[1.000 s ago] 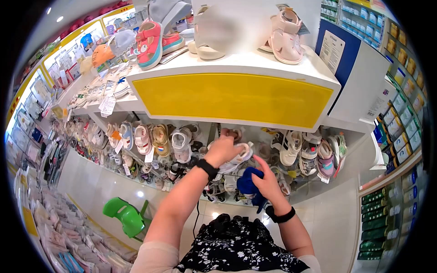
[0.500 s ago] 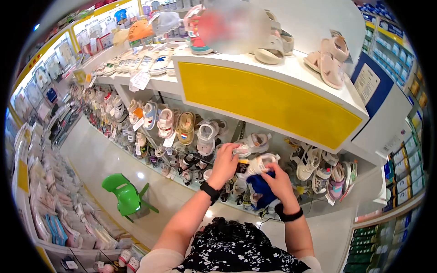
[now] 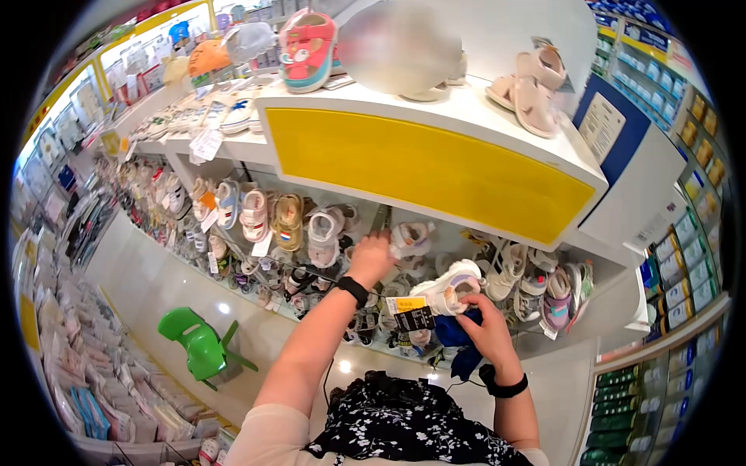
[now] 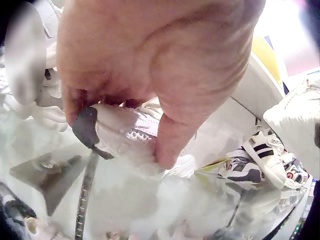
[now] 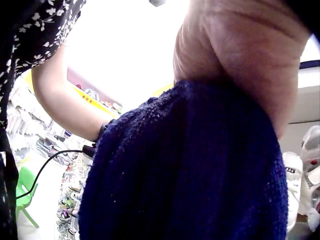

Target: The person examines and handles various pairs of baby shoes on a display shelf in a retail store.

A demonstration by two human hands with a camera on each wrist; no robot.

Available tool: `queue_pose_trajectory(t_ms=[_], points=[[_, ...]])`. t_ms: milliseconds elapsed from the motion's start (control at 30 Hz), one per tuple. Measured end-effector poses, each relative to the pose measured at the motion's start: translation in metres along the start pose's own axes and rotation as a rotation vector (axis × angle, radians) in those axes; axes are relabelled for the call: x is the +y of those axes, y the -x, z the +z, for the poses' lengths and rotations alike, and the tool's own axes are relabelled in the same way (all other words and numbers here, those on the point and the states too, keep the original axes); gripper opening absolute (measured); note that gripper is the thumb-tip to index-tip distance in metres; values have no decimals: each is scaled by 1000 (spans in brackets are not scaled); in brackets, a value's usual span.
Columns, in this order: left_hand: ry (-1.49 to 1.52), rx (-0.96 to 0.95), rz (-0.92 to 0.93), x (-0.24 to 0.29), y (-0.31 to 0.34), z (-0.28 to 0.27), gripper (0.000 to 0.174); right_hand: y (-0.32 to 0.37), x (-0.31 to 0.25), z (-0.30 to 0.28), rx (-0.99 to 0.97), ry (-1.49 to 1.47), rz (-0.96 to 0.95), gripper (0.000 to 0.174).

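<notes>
At the glass shelf my left hand [image 3: 371, 260] grips a small white shoe with a grey toe [image 4: 112, 130], fingers on one side and thumb on the other. My right hand [image 3: 488, 326] pinches a white child's shoe [image 3: 451, 289] at its opening and holds it over the shelf's front. A yellow tag [image 3: 406, 305] and a black tag [image 3: 414, 319] hang from that shoe. Gathered in the same hand is a dark blue cloth [image 5: 185, 165], which fills most of the right wrist view. Close to the left hand stands another pale shoe [image 3: 412, 238].
Rows of children's shoes [image 3: 287, 221] line the shelf on both sides. Above it juts a white counter with a yellow front panel [image 3: 427, 175] and display sandals [image 3: 536, 97]. A green chair [image 3: 198, 342] stands on the floor at left. Packed goods [image 3: 109, 373] fill the near-left rack.
The white shoe between both hands has passed to the right hand, its tags now hanging in view. My left hand has left it and moved to another shoe on the shelf.
</notes>
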State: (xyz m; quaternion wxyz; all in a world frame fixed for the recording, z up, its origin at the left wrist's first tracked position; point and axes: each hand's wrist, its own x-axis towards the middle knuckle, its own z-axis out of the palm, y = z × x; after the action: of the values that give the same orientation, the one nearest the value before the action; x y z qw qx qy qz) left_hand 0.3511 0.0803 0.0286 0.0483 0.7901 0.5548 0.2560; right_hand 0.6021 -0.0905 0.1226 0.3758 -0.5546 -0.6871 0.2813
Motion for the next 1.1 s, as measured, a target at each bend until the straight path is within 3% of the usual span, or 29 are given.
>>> queue_pose_trajectory(t_ms=[300,467,567,667,767,1000,1100], points=[[49,17,-64,1,2,-18,64,-20,8,8,-24,-39,-17,30],[3,-27,-69,3,10,-18,81,-30,17,16,-20,-86,21,30],[30,25,-71,14,20,-33,73,-35,18,15,35,-110,80,29],[90,186,-98,40,44,-83,69,-40,22,14,109,-110,153,28],[95,319,-104,42,84,-117,72,-56,27,20,91,-90,82,27],[299,331,-433,16,164,-137,73,-132,14,68,-67,32,59,39],[308,252,-402,22,184,-148,70,-159,-2,82,-117,149,123,43]])
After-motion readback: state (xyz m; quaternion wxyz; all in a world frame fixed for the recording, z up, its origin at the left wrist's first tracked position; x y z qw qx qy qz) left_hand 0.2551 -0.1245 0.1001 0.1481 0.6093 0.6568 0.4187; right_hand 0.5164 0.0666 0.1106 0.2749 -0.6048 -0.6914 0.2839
